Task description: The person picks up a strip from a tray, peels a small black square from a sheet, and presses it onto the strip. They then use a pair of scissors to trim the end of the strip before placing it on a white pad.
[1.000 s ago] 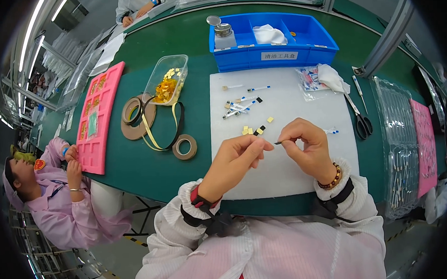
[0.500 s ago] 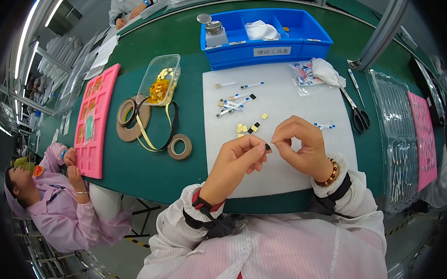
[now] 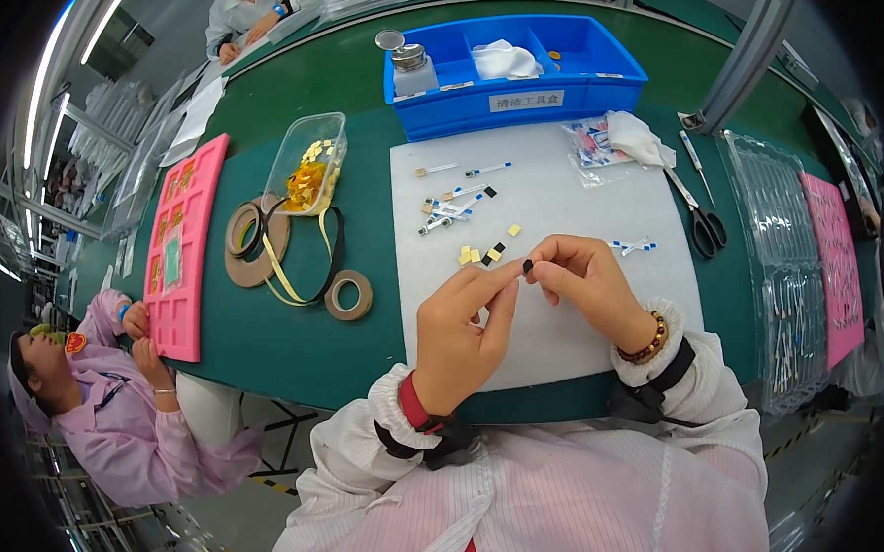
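A small black square piece (image 3: pixel 527 266) is pinched between the thumb and index finger of my right hand (image 3: pixel 590 284), above the white mat (image 3: pixel 554 345). My left hand (image 3: pixel 459 325) reaches it from the left; its index fingertip touches or nearly touches the piece, and its thumb is apart below. Just beyond my hands lie several pale yellow and black squares (image 3: pixel 466 253) on the mat. Farther back is a loose group of small flat ribbon cables (image 3: pixel 449 212) with blue ends. A few more ribbon cables (image 3: pixel 634 245) rest right of my right hand.
A blue divided bin (image 3: pixel 514 120) stands at the back with a metal-topped bottle (image 3: pixel 413 72). Scissors (image 3: pixel 706 230) and clear trays (image 3: pixel 787 261) lie right. Tape rolls (image 3: pixel 348 295), a clear tub (image 3: pixel 304 169) and a pink tray (image 3: pixel 182 317) are left, where another person (image 3: pixel 121 389) sits.
The black piece has passed from my left fingertips to my right fingers, slightly higher in view. My left index finger has straightened, its thumb now apart. The view has shifted slightly.
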`<state>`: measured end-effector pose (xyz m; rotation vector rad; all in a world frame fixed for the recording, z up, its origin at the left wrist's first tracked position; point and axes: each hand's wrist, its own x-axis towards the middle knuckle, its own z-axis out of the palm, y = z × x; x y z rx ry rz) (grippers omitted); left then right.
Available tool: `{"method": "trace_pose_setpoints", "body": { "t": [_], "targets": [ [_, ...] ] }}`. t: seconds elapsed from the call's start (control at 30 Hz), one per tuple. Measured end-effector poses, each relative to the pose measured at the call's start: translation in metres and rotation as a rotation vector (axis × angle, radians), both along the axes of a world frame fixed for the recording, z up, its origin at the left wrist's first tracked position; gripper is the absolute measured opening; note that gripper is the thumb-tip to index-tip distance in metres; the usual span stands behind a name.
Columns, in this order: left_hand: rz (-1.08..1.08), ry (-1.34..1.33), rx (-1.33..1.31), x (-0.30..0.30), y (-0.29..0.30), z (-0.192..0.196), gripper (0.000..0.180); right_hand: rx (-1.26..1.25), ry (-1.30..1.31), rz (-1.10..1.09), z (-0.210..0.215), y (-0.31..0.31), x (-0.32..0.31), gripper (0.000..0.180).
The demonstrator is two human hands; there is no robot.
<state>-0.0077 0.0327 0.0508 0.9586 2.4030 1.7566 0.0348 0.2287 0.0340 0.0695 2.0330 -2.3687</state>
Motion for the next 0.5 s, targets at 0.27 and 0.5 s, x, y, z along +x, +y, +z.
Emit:
{"method": "trace_pose_setpoints", "body": {
  "t": [0.27,0.5],
  "targets": [
    [0.075,0.294,-0.079,-0.001,0.006,-0.006,0.027,-0.014,0.086,-0.067,-0.005,0.0,-0.001,0.01],
    [-0.003,-0.026,-0.003,-0.013,-0.008,0.001,0.01,0.283,0.319,-0.083,-0.003,-0.002,0.001,0.007]
  ]
}}
